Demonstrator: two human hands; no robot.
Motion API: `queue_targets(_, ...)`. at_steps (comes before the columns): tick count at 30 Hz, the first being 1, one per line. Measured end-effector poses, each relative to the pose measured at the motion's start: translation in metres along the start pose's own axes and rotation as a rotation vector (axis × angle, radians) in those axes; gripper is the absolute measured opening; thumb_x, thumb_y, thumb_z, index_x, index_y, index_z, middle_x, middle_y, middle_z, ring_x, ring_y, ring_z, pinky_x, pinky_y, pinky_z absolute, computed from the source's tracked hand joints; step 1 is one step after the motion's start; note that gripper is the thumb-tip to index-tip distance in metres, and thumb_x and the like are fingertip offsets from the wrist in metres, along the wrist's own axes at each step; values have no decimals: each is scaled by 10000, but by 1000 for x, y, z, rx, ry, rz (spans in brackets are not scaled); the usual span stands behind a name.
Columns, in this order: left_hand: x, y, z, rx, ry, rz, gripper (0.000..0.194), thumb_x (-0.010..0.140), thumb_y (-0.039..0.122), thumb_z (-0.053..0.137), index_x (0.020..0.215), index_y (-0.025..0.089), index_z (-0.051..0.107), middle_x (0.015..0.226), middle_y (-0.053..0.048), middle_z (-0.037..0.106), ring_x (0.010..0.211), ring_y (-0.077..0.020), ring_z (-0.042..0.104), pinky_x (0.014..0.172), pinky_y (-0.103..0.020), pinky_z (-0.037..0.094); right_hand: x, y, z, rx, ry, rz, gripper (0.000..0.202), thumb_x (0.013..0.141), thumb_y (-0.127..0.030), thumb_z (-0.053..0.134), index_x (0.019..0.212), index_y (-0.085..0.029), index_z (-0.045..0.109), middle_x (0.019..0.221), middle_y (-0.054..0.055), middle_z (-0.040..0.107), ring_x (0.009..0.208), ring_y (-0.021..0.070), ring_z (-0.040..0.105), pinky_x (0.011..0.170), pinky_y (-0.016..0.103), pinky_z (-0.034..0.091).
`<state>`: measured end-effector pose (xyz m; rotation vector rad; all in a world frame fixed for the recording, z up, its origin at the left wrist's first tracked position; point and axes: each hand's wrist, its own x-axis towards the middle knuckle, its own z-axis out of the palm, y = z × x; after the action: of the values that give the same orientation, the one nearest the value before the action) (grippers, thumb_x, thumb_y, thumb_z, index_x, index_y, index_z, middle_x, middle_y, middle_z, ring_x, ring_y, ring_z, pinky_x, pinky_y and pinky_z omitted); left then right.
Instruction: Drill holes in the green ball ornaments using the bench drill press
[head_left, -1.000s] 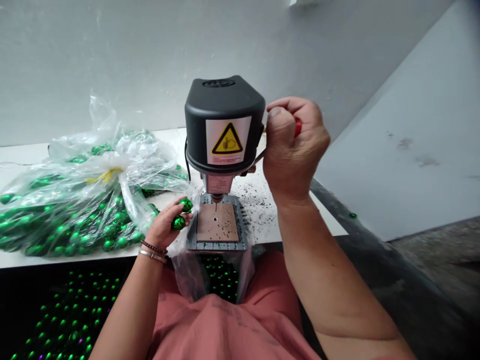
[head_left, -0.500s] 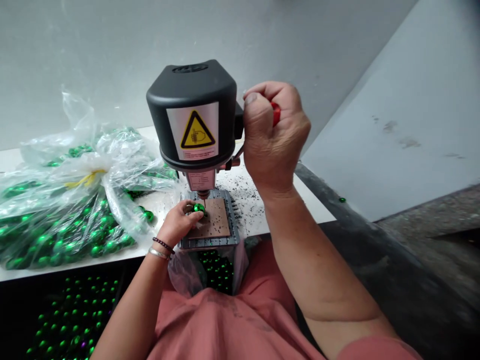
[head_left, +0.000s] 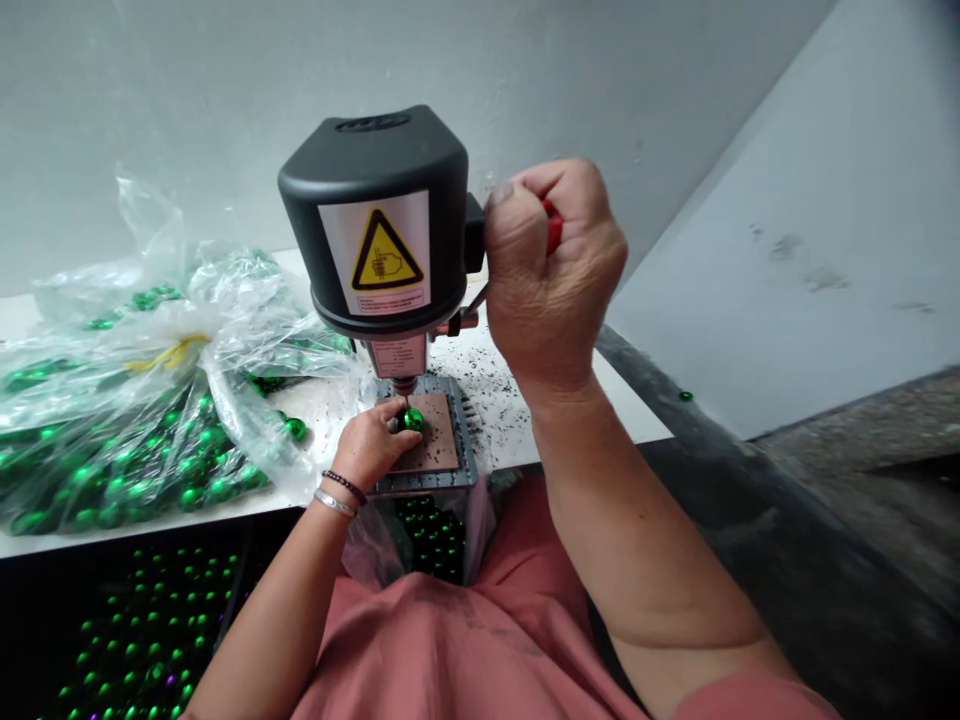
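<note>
My left hand (head_left: pixel 371 442) pinches a shiny green ball (head_left: pixel 412 420) between thumb and fingers, over the brown board (head_left: pixel 442 455) on the base of a small drill press (head_left: pixel 375 220). The thin drill bit (head_left: pixel 407 400) comes down right at the top of the ball; whether it has entered the ball I cannot tell. High on the right, my right hand (head_left: pixel 559 270) is wrapped round the red knob (head_left: pixel 553 228) of the press's feed lever. Most of that knob is hidden in the fist. Dark shavings lie about the board and base.
A clear plastic bag (head_left: pixel 225 400) of green balls, tied with yellow string, covers the table's left side. Below the table edge are many more green balls (head_left: pixel 150 620) and an open bag (head_left: pixel 427 535) of them. Black shavings (head_left: pixel 487 400) litter the white table.
My left hand has moved the green ball slightly right, so it now sits under the drill bit. My right hand stays on the lever knob. The view has shifted a little.
</note>
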<state>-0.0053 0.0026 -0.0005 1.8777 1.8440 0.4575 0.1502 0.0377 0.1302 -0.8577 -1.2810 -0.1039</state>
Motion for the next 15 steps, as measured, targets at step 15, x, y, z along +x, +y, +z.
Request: queue_targets(15,-4,5,-2,67,-2,15,446,722,364,612,1157,264,615,926,-26,702,795,-184,627,722,-261,432,-65,9,-38,-205,-39,-300,84,761,-171,525,775,-198,446,642,-39,476,567,64,407,542,228,371)
